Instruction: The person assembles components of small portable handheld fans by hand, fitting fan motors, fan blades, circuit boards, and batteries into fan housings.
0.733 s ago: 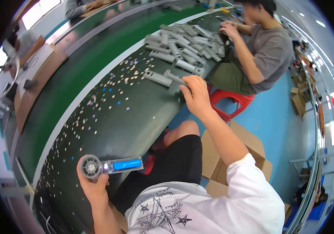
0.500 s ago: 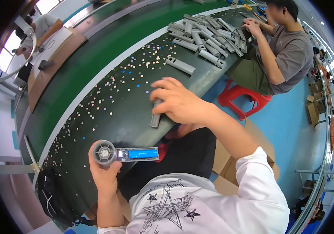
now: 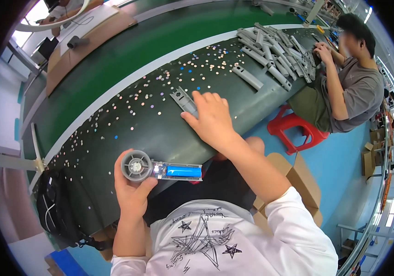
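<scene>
Left hand (image 3: 131, 195) is wrapped round the ring head of an open handheld fan (image 3: 162, 169), held at the table's (image 3: 155, 135) near edge. Grey plastic, spoked round grille, slim handle trough with circuit board (image 3: 159, 170) and shiny blue cylindrical cell (image 3: 184, 171) exposed. Right hand (image 3: 213, 117) covers one end of a grey half-shell (image 3: 183, 99); can't tell if gripping or just touching. vs 0.5 s ago: shell sits farther from near edge, ribbed hollow inside now showing. Smooth trough-shaped shells (image 3: 277, 53) piled toward the table's far right.
</scene>
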